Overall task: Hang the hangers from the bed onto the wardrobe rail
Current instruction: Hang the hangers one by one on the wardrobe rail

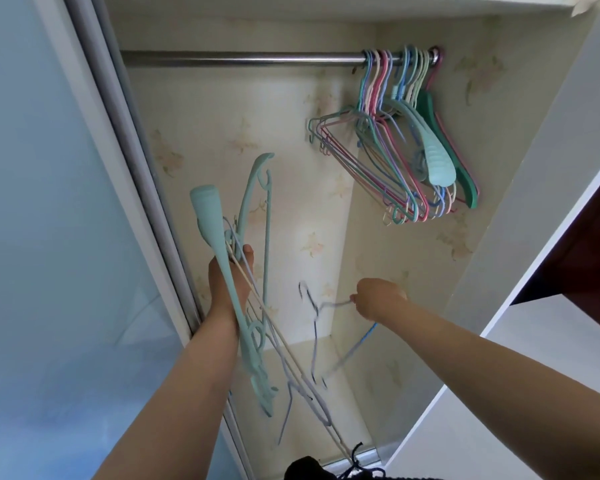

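At the far left stands the sliding door [49, 202], and just inside it my left hand [229, 282] is clenched around a bundle of hangers [222, 258]: a thick mint one, a thinner mint one behind it, and some thin wire ones in cream and lilac. Their long axes run steeply up and down, from above my knuckles to below my forearm, and their hooks are tangled low in the bunch.

Further right, my right hand [378, 301] pinches a single thin lilac hanger [314, 327] by its shoulder. It is blurred; its hook points up and to the left of my fingers, and its body trails down below my wrist.

The wardrobe rail [239, 59] runs level, well above both hands. The hung hangers [399, 140] crowd its right end, so the bare stretch lies up and slightly left of my right hand. That hand is the nearer one, and I judge the hook must rise and tip over the bar there.
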The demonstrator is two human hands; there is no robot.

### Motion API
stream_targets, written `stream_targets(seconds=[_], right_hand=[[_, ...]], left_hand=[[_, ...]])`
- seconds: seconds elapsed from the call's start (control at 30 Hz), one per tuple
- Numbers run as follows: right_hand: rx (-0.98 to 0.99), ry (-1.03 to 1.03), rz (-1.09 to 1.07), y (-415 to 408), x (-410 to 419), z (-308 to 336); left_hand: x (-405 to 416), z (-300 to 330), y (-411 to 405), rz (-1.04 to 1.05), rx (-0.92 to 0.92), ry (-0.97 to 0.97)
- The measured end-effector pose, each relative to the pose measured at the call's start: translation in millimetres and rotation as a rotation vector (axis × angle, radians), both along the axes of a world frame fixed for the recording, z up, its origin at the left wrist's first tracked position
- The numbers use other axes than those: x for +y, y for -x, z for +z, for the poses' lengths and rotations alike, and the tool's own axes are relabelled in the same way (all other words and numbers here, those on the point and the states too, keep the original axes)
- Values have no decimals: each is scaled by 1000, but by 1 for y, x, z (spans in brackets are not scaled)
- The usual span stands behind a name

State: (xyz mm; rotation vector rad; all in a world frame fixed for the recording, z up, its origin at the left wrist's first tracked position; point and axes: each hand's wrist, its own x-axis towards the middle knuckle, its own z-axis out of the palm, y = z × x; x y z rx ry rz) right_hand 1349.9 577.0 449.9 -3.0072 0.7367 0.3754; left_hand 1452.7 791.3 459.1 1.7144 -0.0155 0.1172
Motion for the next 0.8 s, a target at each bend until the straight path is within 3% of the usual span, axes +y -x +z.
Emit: stream_targets(seconds=[0.17, 0.23, 0.37, 0.53, 0.7, 0.8], right_hand=[[-521, -17, -114, -3, 7, 34], [-665, 38, -83, -1, 11, 50], [-924, -79, -116, -2, 16, 89], [-997, -39, -63, -24, -1, 115], [-869, -127, -68, -45, -14, 132], [-884, 4, -137, -45, -23, 128]], left_hand=[[-5, 6, -3, -16, 34, 52], [-10, 10, -3, -26, 33, 76], [-18, 21, -6, -81, -15, 68], [-29, 39, -9, -159, -59, 50], [-38, 57, -7, -234, 67, 254], [-37, 56, -8, -275, 97, 347]])
